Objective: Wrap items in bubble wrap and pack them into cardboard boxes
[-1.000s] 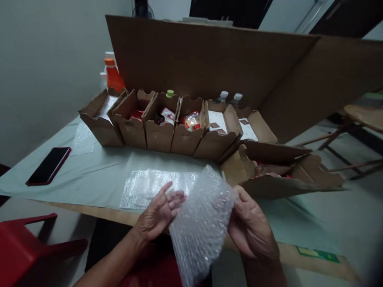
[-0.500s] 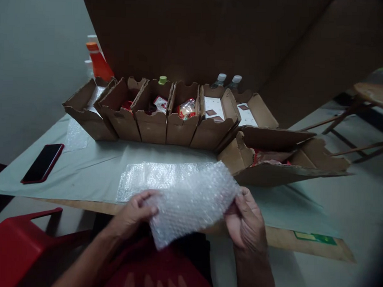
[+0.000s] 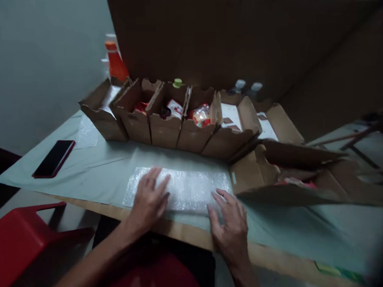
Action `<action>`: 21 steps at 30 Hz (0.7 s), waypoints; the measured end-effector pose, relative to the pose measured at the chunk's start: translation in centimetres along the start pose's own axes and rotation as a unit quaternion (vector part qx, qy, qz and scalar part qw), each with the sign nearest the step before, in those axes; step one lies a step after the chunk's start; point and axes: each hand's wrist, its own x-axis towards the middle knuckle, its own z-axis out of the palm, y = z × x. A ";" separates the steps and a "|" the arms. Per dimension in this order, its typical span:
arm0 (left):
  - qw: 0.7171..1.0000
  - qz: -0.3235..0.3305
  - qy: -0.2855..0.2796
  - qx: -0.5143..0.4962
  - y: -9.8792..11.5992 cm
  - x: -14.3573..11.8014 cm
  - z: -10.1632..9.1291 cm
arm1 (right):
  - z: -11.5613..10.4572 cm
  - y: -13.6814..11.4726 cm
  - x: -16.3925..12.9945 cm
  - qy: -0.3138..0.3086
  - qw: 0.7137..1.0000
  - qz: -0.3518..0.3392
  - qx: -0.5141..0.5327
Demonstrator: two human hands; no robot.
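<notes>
A clear strip of bubble wrap [image 3: 190,189] lies flat on the pale green cloth [image 3: 109,170] near the table's front edge. Over its left part is my left hand [image 3: 150,196], fingers spread and slightly bent. My right hand [image 3: 229,218] is at the strip's right end, fingers apart, the tips at or just above the plastic; whether they press on it I cannot tell. Neither hand grips anything. Whether one sheet or stacked sheets lie there does not show.
Several open cardboard bins [image 3: 165,132] stand in a row behind, holding packets and white cards. Another cardboard box [image 3: 271,184] sits at the right. A phone [image 3: 54,159] lies at the left, with a red stool [image 3: 21,242] below. Bottles [image 3: 116,63] stand behind the bins.
The bubble wrap sheet held up between both hands has come down onto the strip on the table. Both hands have let go and spread their fingers. The camera view has turned slightly left.
</notes>
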 end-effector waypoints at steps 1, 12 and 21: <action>0.999 0.025 -0.025 -0.010 0.3 -0.3 0.6 | 0.6 -0.1 0.4 -0.014 0.999 -0.026 0.011; 0.992 0.062 -0.111 0.004 -1.5 -2.0 3.8 | 1.2 -0.3 10.3 -0.088 0.985 -0.134 0.057; 0.993 0.080 -0.082 -0.041 -2.5 -1.7 5.5 | 8.9 -19.4 35.0 -0.204 0.936 -0.287 0.023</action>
